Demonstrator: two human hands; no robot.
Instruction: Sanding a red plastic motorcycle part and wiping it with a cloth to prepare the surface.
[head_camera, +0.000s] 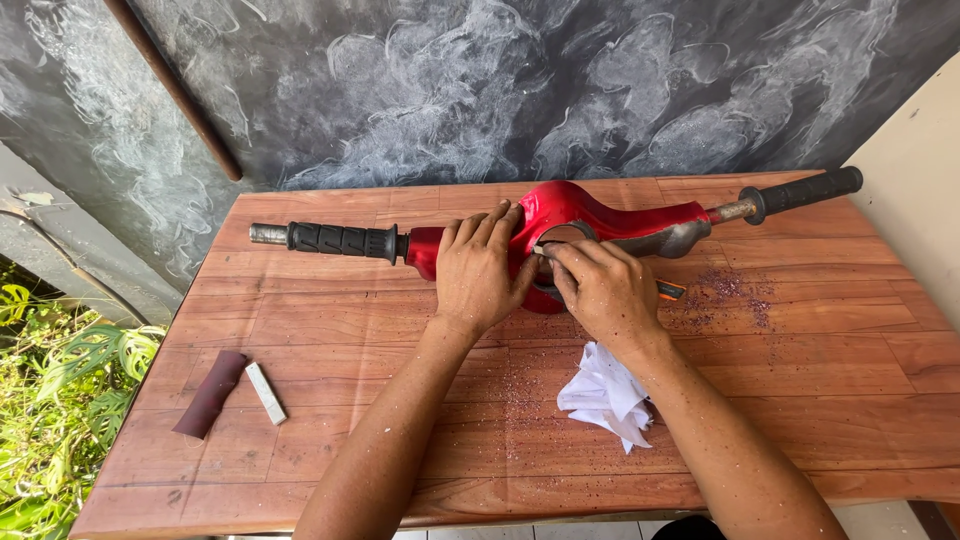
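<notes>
A red motorcycle handlebar cover (585, 212) lies across the far part of the wooden table (820, 400), with a black grip on the left (342, 240) and another on the right (800, 191). My left hand (478, 268) rests flat on the red cover, left of its round opening. My right hand (603, 290) is closed on a small tool with an orange handle (670, 290), its tip at the rim of the opening. Red paint flakes (725, 295) lie scattered on the wood beside my right hand.
A crumpled white cloth (605, 395) lies under my right forearm. A dark brown strip of sandpaper (210, 393) and a small white block (266, 392) sit at the table's left. A dark chalky wall stands behind; green plants grow at the far left.
</notes>
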